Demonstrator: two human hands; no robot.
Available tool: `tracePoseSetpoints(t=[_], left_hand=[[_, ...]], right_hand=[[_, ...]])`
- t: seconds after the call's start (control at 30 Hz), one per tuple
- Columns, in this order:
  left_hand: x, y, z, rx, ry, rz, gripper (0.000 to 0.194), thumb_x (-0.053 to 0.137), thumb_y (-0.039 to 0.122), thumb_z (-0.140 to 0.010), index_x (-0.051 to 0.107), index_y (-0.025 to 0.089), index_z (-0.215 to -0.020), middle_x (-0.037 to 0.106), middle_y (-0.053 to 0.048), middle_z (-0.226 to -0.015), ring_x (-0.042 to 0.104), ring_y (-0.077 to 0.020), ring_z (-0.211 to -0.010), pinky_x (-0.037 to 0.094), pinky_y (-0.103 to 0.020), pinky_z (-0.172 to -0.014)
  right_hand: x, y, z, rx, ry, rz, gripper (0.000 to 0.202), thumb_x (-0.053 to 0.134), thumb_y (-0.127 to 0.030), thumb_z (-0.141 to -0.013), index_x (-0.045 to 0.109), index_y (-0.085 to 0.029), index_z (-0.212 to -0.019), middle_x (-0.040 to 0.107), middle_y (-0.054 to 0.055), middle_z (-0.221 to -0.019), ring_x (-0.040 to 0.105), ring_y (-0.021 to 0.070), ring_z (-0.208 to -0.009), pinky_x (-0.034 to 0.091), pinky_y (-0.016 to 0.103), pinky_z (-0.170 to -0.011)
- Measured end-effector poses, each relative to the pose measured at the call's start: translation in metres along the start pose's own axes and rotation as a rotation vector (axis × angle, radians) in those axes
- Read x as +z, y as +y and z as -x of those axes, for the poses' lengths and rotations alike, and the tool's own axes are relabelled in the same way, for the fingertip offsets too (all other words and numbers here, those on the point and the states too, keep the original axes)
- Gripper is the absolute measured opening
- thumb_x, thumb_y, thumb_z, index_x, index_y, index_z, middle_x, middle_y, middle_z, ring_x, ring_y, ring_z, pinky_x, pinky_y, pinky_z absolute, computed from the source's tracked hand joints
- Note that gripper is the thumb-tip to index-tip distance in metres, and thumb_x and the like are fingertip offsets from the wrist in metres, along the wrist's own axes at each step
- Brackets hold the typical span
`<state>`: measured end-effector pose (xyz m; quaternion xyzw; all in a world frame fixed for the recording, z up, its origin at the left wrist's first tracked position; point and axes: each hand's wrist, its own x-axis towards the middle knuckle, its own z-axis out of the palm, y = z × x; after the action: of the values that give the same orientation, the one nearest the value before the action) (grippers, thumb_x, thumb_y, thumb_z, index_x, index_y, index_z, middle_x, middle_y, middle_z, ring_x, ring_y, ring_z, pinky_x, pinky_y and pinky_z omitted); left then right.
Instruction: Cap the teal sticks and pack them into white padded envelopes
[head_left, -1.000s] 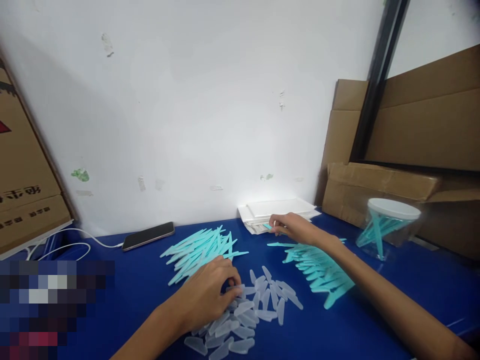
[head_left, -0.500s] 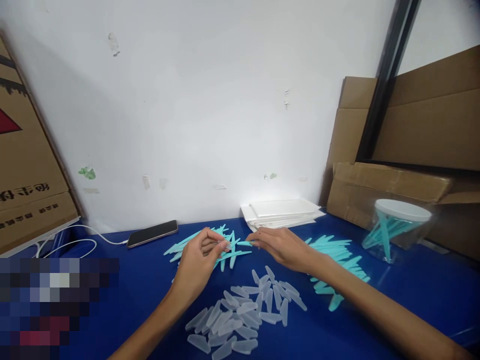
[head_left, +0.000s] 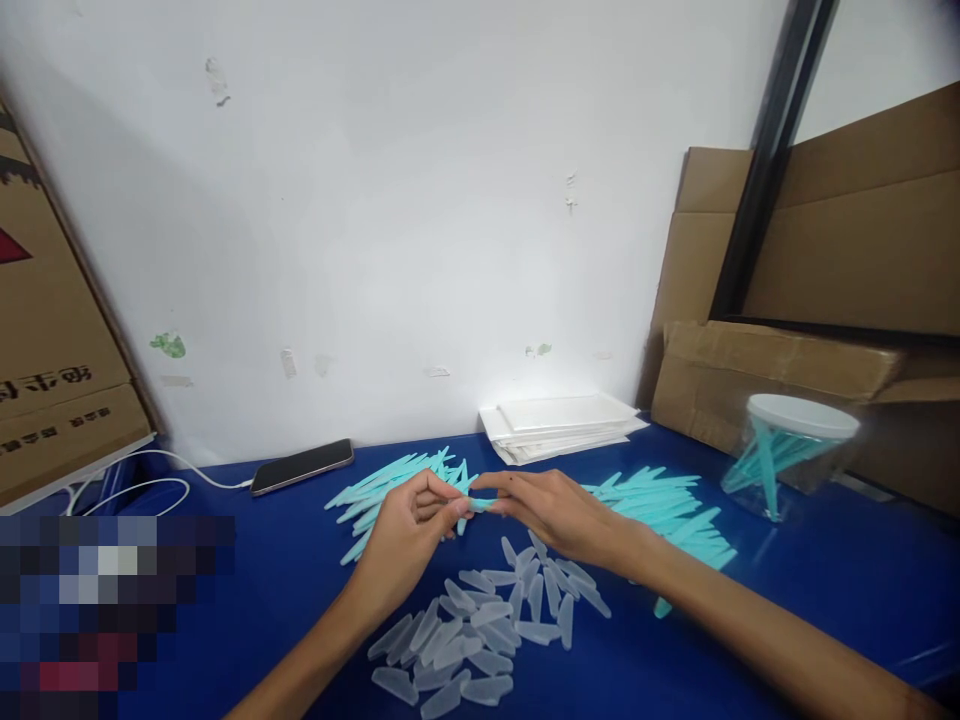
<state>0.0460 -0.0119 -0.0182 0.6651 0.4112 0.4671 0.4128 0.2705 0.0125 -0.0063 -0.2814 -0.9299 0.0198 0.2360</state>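
Between both hands, in front of the left turquoise pile, is a small turquoise piece (head_left: pixel 481 505). My left hand (head_left: pixel 420 515) pinches its left end, where a pale cap may be, too small to make out. My right hand (head_left: pixel 551 508) has thumb and fingers closed on its right end. Behind my left hand lies a pile of turquoise pieces (head_left: pixel 382 490). Another turquoise pile (head_left: pixel 664 505) spreads beyond my right forearm, which partly covers it. Translucent caps (head_left: pixel 487 630) are scattered on the blue table nearer to me.
A phone (head_left: pixel 302 467) with a white cable lies at the back left. White sheets (head_left: pixel 562 425) are stacked by the wall. A clear jar with a white lid (head_left: pixel 802 416) holds turquoise pieces at the right. Cardboard boxes (head_left: pixel 772 375) stand at both sides.
My hands have come closer together and slightly toward me. The turquoise piece in my right hand has moved left and now meets my left fingertips.
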Motion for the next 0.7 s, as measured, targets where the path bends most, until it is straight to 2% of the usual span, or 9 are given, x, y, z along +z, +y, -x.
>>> tracePoseSetpoints(t=[0.17,0.27,0.4,0.47,0.57,0.63,0.7], left_hand=[[-0.001,-0.002,0.002,0.012,-0.008,-0.102,0.026,0.067,0.043,-0.085,0.059,0.019,-0.078,0.066,-0.002,-0.077,0.061,-0.0153,-0.071,0.047,-0.026,-0.062],[-0.001,0.002,0.004,0.021,-0.035,-0.203,0.024,0.063,0.042,-0.088,0.061,0.019,-0.08,0.065,-0.001,-0.077,0.06,-0.0151,-0.069,0.046,-0.026,-0.062],[0.003,0.008,0.007,0.145,-0.117,-0.478,0.021,0.052,0.034,-0.095,0.07,0.023,-0.097,0.068,-0.002,-0.086,0.059,-0.0166,-0.071,0.046,-0.029,-0.065],[0.003,0.008,0.007,0.215,-0.102,-0.581,0.026,0.046,0.031,-0.098,0.071,0.025,-0.104,0.069,-0.003,-0.089,0.059,-0.017,-0.073,0.047,-0.03,-0.066],[-0.006,0.006,0.003,0.289,0.002,-0.716,0.03,0.041,0.028,-0.1,0.07,0.024,-0.106,0.069,-0.005,-0.098,0.063,-0.0205,-0.088,0.05,-0.033,-0.077],[-0.018,0.003,-0.001,0.339,0.074,-0.857,0.03,0.041,0.027,-0.1,0.07,0.022,-0.106,0.069,-0.007,-0.104,0.062,-0.0243,-0.098,0.049,-0.039,-0.086],[-0.03,-0.001,-0.006,0.333,0.13,-1.013,0.03,0.041,0.025,-0.099,0.069,0.019,-0.107,0.07,-0.009,-0.103,0.061,-0.027,-0.098,0.049,-0.043,-0.085]], right_hand=[[0.006,-0.002,0.001,0.0,0.001,-0.089,0.035,0.036,-0.036,-0.106,0.047,-0.024,-0.138,0.071,0.008,-0.105,0.066,0.016,-0.077,0.042,0.024,-0.06],[0.006,-0.003,0.002,-0.013,-0.022,-0.081,0.035,0.037,-0.037,-0.106,0.047,-0.025,-0.137,0.072,0.007,-0.103,0.065,0.0143,-0.069,0.04,0.023,-0.056],[0.001,-0.006,0.0,-0.06,-0.058,-0.052,0.032,0.04,-0.035,-0.106,0.049,-0.024,-0.134,0.072,0.006,-0.111,0.065,0.0139,-0.071,0.041,0.024,-0.057],[-0.006,-0.002,-0.002,-0.055,-0.055,0.014,0.032,0.042,-0.038,-0.105,0.052,-0.024,-0.131,0.072,0.005,-0.111,0.067,0.0165,-0.078,0.044,0.026,-0.062],[-0.022,0.017,-0.001,0.013,0.002,0.178,0.033,0.039,-0.042,-0.105,0.061,-0.023,-0.122,0.07,0.008,-0.111,0.066,0.0218,-0.093,0.047,0.03,-0.072],[-0.034,0.038,0.003,0.115,0.035,0.25,0.035,0.038,-0.04,-0.105,0.067,-0.021,-0.111,0.07,0.01,-0.109,0.064,0.0242,-0.097,0.047,0.033,-0.074],[-0.044,0.061,0.009,0.225,-0.037,0.222,0.034,0.047,-0.047,-0.1,0.07,-0.022,-0.104,0.071,0.009,-0.1,0.064,0.0245,-0.091,0.047,0.033,-0.072]])
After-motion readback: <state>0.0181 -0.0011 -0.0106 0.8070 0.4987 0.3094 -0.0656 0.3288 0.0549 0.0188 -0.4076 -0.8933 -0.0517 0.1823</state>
